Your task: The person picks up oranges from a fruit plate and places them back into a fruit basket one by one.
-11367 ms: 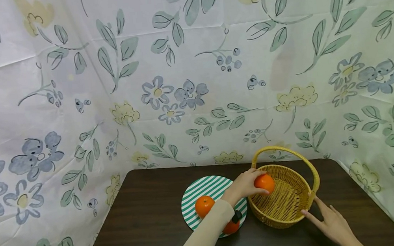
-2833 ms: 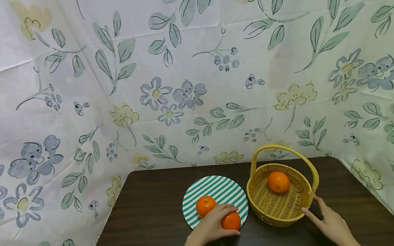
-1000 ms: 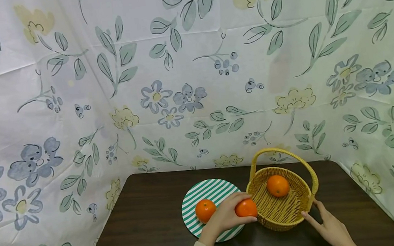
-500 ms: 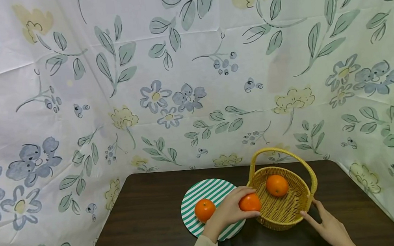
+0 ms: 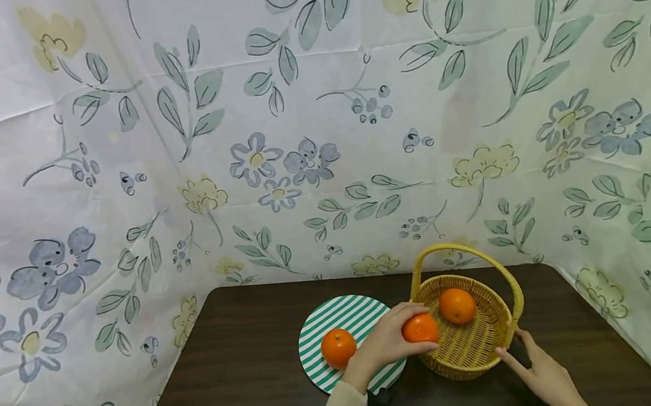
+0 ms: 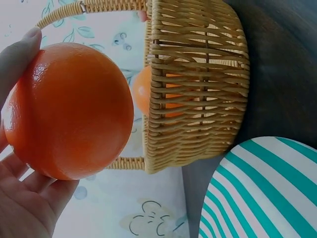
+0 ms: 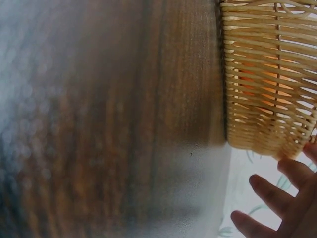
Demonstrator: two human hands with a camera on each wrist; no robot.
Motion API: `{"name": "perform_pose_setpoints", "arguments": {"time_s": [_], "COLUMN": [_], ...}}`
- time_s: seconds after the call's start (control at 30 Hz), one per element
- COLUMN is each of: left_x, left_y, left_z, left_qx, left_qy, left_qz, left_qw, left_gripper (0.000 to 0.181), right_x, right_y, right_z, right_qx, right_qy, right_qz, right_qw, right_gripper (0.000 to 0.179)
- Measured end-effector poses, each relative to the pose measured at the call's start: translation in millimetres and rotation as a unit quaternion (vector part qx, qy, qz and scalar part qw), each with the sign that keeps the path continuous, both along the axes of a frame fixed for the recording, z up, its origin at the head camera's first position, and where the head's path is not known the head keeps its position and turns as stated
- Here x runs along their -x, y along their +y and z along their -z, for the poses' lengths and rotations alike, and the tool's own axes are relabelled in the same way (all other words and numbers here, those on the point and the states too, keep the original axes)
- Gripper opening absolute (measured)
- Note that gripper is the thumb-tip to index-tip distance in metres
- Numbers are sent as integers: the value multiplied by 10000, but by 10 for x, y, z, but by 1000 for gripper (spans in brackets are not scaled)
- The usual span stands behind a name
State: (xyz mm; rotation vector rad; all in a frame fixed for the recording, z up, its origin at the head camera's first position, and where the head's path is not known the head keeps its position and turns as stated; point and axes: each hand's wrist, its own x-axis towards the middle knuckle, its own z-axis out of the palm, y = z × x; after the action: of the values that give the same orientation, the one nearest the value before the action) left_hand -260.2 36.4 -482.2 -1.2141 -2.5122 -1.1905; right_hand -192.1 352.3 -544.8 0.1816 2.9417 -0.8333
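My left hand (image 5: pixel 381 343) grips a shiny orange (image 5: pixel 420 329) at the left rim of the yellow wicker basket (image 5: pixel 458 368). In the left wrist view, thumb and fingers wrap the held orange (image 6: pixel 69 111) beside the basket wall (image 6: pixel 198 94). A second orange (image 5: pixel 457 306) lies inside the basket. Another orange (image 5: pixel 338 349) rests on the green-and-white striped plate (image 5: pixel 342 312). My right hand (image 5: pixel 544 371) holds the basket's right rim near the handle base, thumb on the rim. In the right wrist view, the other fingers (image 7: pixel 270 196) spread out beside the weave.
A tall arched handle (image 5: pixel 471 248) spans the basket. The dark wooden table (image 5: pixel 241 368) extends left of the plate. Flowered cloth (image 5: pixel 315 99) hangs behind the table and along its sides.
Over about eleven seconds, one orange has ended up inside the basket. Another was then lifted off the plate by my left hand and carried right to the basket's rim. My right hand stays put.
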Motion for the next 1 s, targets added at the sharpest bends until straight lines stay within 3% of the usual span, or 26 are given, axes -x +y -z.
{"name": "perform_pose_setpoints", "arguments": {"time_s": [1.0], "left_x": [160], "left_y": [281], "left_z": [52], "left_qx": [-88], "left_qy": [-100], "left_qz": [-104], "left_qw": [9999], "left_gripper": [58], "right_x": [8], "right_y": [0], "right_z": [14], "right_qx": [-47], "right_qy": [-80], "right_qz": [-8], "right_qw": [10000], "right_gripper": [82]}}
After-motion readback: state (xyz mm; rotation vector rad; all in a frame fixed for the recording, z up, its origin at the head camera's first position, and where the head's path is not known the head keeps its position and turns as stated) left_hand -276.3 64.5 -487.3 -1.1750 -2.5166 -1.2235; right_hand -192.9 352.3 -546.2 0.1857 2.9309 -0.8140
